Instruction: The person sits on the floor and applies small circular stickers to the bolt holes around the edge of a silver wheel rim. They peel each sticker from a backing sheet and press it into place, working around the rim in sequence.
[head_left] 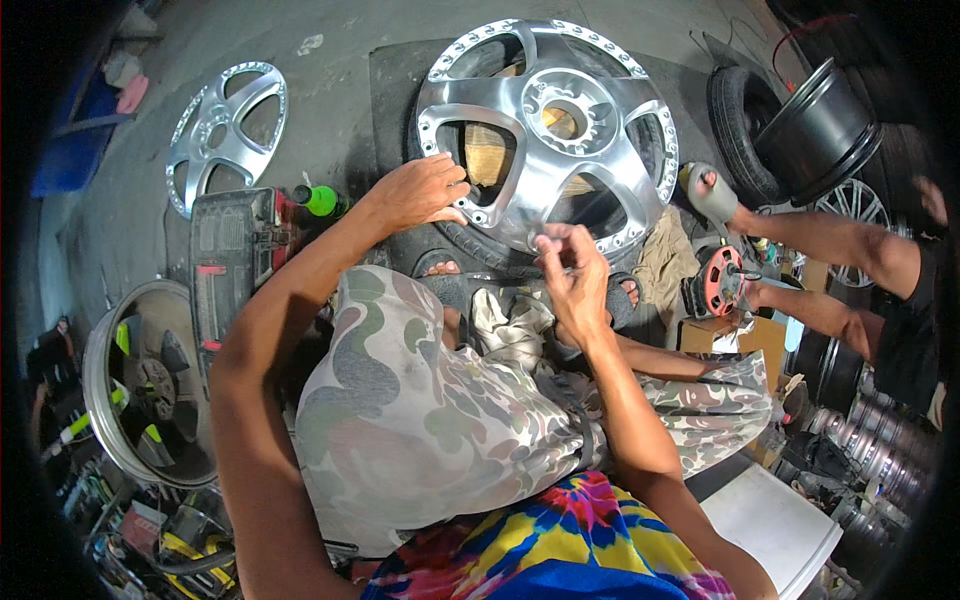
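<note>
A shiny silver five-spoke wheel face point(500, 100) with small holes around its lip lies on a black tyre point(470, 248) in front of me. My left hand point(425, 192) curls over the lip's near left edge, fingers bent, with thumb and fingertips touching the metal. At the near edge my right hand point(575, 275) is pinched closed, thumb against forefinger, close to the lip's holes. Whatever sits between those fingertips is too small to make out. Yellowish-brown material point(488, 155) shows through the spoke openings.
Another silver wheel face point(212, 135) lies at the far left, near a dark toolbox point(235, 240) and a green-capped bottle point(318, 200). A loose barrel point(150, 385) stands lower left. At right, another person's gloved hand point(710, 192) is near a red round tool point(722, 280).
</note>
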